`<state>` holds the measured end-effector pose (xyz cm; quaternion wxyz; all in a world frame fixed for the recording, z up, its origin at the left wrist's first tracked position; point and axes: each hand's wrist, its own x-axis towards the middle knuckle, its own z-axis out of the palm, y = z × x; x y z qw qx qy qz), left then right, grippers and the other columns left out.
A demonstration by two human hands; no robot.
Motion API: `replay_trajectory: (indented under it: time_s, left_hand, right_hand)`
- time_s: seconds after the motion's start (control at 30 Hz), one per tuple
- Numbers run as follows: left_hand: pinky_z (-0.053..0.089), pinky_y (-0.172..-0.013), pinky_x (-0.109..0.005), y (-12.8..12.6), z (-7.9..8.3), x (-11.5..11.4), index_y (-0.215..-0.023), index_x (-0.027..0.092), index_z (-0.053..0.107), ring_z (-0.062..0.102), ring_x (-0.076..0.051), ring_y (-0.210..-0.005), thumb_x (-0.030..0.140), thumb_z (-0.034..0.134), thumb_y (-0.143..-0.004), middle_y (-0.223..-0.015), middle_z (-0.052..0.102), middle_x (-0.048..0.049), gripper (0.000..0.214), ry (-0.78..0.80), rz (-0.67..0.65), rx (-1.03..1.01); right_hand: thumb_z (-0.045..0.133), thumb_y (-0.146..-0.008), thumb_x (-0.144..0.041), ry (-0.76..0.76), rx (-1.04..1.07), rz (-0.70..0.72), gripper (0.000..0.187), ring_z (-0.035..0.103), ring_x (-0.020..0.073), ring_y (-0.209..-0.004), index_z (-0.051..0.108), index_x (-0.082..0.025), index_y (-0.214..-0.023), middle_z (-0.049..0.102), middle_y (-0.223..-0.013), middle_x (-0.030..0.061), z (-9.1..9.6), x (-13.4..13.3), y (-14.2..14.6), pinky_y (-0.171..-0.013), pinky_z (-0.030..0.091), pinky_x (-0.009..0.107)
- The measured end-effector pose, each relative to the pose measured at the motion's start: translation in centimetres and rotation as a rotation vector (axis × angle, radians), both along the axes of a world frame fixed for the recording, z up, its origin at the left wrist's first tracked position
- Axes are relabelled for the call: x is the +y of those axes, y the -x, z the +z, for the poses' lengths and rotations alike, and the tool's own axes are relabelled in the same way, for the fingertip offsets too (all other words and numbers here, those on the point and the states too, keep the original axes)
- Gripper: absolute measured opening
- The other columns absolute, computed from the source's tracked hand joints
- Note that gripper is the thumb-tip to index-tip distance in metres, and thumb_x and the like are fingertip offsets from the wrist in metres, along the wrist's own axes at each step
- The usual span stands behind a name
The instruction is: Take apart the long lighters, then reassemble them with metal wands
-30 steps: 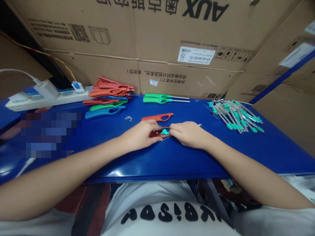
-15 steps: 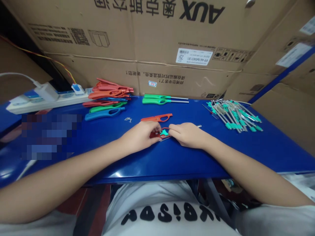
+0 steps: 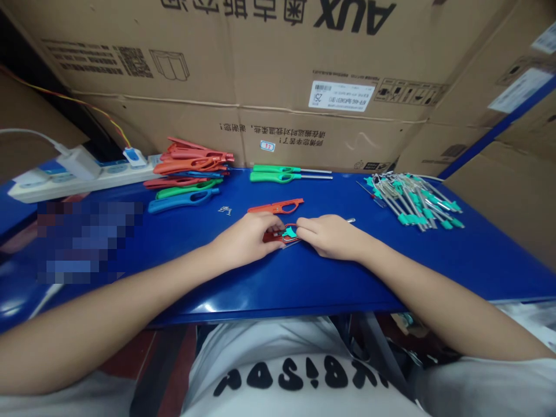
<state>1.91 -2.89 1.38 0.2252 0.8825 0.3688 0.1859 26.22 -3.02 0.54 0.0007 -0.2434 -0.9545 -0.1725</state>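
Observation:
Between my hands, on the blue table, lies a red lighter half-shell (image 3: 270, 237) with a teal trigger piece (image 3: 289, 232) and a thin wire in it. My left hand (image 3: 256, 236) is closed round the shell's left end, fingertips beside the teal piece. From the right, my right hand (image 3: 324, 236) pinches the assembly at its right end; what lies under those fingertips is partly hidden. A metal tube tip (image 3: 351, 220) sticks out beyond my right hand. Just behind sits another red lighter half-shell (image 3: 275, 207), untouched.
Coloured lighter shells (image 3: 191, 168) are piled at the back left beside a white power strip (image 3: 82, 178). Two green lighters with metal tubes (image 3: 278, 174) lie at the back. Metal tubes with teal parts (image 3: 412, 200) are heaped at right. A large cardboard box (image 3: 269, 69) stands behind.
The camera view has shifted slightly. Both hands stay at the red shell, with only slight finger movement.

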Motion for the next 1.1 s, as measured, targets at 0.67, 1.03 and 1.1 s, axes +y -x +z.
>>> replay_trajectory:
  time_s: [0.67,1.03,1.1]
  left_hand:
    - [0.049,-0.074,-0.03,-0.1,0.2,0.0,-0.096,0.015,0.07,0.068,-0.022,-0.085,0.027,0.075,-0.083,-0.096,0.074,-0.0071,0.019,0.001,0.015,0.021]
    - [0.049,-0.074,-0.03,-0.1,-0.1,-0.1,-0.095,0.015,0.071,0.068,-0.022,-0.086,0.026,0.075,-0.083,-0.092,0.073,-0.0066,0.016,-0.02,0.007,0.002]
    - [0.049,-0.074,-0.029,-0.1,-0.1,-0.1,-0.094,0.015,0.071,0.068,-0.022,-0.085,0.025,0.075,-0.083,-0.092,0.073,-0.0068,0.016,-0.024,0.006,0.007]
  right_hand:
    - [0.05,-0.088,-0.008,0.007,-0.024,-0.017,0.021,0.047,0.0156,-0.065,0.057,-0.017,-0.106,0.063,-0.099,0.0062,0.5,-0.4,0.3,-0.057,0.016,0.033]
    - [0.047,-0.092,-0.007,-0.005,-0.029,-0.019,0.02,0.052,0.0176,-0.073,0.058,-0.017,-0.106,0.065,-0.099,0.0066,1.2,-0.6,0.3,-0.058,0.021,0.033]
    - [0.047,-0.092,-0.007,0.008,-0.039,-0.018,0.022,0.053,0.0175,-0.073,0.057,-0.017,-0.108,0.065,-0.101,0.0068,1.2,-0.6,0.3,-0.058,0.021,0.033]
